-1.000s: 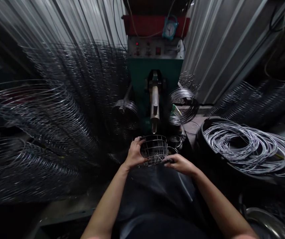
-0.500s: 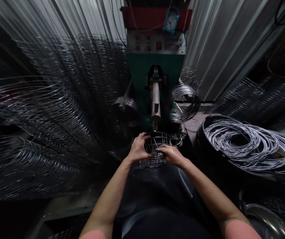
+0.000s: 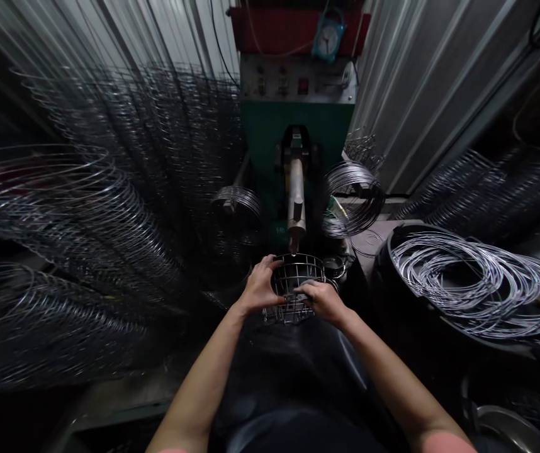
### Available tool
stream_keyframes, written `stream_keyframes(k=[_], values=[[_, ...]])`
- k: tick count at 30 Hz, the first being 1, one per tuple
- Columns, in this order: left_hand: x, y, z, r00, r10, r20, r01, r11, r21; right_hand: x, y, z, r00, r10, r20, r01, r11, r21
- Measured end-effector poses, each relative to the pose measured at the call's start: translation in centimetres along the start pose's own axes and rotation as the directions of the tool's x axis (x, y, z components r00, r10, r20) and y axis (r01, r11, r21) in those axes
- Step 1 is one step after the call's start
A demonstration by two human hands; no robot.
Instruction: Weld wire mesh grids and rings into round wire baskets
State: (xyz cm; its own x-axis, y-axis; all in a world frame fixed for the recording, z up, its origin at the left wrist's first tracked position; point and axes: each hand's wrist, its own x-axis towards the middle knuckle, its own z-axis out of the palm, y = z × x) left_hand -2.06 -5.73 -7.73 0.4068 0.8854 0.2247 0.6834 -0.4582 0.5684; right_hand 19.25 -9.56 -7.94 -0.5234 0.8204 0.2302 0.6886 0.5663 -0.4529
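A small round wire basket (image 3: 298,277) sits in front of me, just under the metal tip of a green welding machine (image 3: 295,189). My left hand (image 3: 259,288) curls round the basket's left side and grips its wires. My right hand (image 3: 323,299) is closed on the basket's near right side, fingers hooked over the wires. The basket rests above my dark apron (image 3: 293,371).
Stacks of large wire rings (image 3: 76,214) fill the left side. A dark tub of loose wire hoops (image 3: 468,277) stands on the right. Smaller wire coils (image 3: 352,195) hang beside the machine. A blue clock (image 3: 326,39) sits on top of it. Corrugated metal walls stand behind.
My right hand moved from the basket's lower right edge onto its near side. The basket shifted slightly up toward the machine's tip. The left hand kept its grip.
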Motion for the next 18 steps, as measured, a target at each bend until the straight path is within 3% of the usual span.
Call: stream_keyframes(k=[13, 18], values=[[2.4, -1.6, 0.3, 1.000, 0.006, -0.022, -0.008, 0.995, -0.098, 2.6, 1.0, -0.7, 0.998, 0.044, -0.047, -0.046, 0.999, -0.025], [2.5, -1.3, 0.7, 0.995, -0.066, -0.074, 0.060, 0.995, -0.084, 2.5, 1.1, -0.3, 0.990, 0.107, -0.088, -0.112, 0.993, -0.048]])
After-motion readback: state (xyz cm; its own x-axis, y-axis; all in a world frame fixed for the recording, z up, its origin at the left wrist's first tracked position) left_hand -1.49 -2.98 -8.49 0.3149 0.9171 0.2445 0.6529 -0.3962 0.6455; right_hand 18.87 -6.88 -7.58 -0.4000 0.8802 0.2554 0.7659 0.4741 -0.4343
